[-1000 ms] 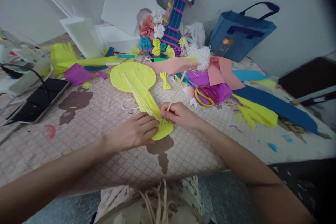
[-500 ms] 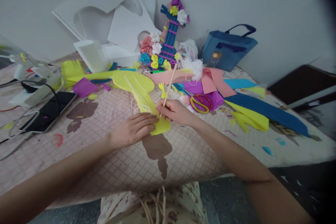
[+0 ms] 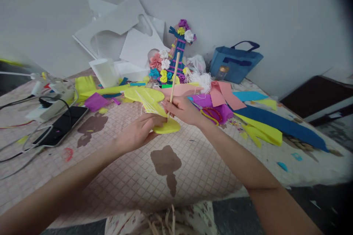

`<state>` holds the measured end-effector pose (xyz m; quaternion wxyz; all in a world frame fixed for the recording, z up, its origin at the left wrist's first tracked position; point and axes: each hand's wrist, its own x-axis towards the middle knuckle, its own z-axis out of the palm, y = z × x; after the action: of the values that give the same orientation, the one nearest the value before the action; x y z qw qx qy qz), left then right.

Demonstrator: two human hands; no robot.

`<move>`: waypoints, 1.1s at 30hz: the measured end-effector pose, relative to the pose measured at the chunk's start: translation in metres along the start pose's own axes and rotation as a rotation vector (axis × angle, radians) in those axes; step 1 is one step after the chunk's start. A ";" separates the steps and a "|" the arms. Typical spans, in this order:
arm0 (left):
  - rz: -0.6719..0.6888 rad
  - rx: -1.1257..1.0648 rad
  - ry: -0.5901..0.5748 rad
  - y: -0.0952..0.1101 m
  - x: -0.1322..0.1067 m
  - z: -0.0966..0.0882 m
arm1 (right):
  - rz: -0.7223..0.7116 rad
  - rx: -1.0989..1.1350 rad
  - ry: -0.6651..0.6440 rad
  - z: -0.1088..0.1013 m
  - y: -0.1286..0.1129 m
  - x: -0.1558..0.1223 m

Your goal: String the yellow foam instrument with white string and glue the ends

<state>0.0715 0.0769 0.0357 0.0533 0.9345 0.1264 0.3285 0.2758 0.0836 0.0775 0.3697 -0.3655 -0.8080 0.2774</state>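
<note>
A yellow guitar-shaped foam cutout (image 3: 150,101) with white strings along it lies on the checked tablecloth (image 3: 132,176). My left hand (image 3: 138,132) grips its near rounded end and lifts that end a little off the cloth. My right hand (image 3: 182,109) pinches a thin wooden stick (image 3: 173,77), held nearly upright, its lower tip at the cutout's near end beside my left fingers.
A blue decorated foam guitar with paper flowers (image 3: 176,55) leans on the wall. Yellow-handled scissors (image 3: 211,114), pink, purple, blue and yellow foam scraps, a blue bag (image 3: 234,62), white boards (image 3: 124,33), a phone (image 3: 62,125) and cables surround the work.
The stick has swung from leaning right to nearly upright. My left hand went from pressing the cutout flat to gripping and raising its near end. The view tilted upward.
</note>
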 end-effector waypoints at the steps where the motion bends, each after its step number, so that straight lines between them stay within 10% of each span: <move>1: -0.002 -0.015 -0.008 0.000 -0.001 0.001 | -0.014 0.032 0.035 0.001 0.000 0.001; 7: -0.081 -0.068 0.095 0.002 0.004 -0.010 | -0.084 0.343 0.715 -0.017 0.001 0.008; 11: -0.196 -0.081 0.260 -0.003 0.021 -0.024 | -0.004 0.620 0.903 -0.021 0.004 0.000; 19: -0.269 -0.113 0.389 -0.013 0.053 -0.034 | 0.329 0.973 0.613 0.029 -0.016 -0.016; 33: -0.235 -0.069 0.420 -0.012 0.053 -0.032 | 0.440 1.203 0.421 0.044 -0.012 -0.010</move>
<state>0.0893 0.1032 0.0902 0.0958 0.8222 0.2312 0.5112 0.2409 0.0609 0.0572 0.5934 -0.2982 -0.3303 0.6707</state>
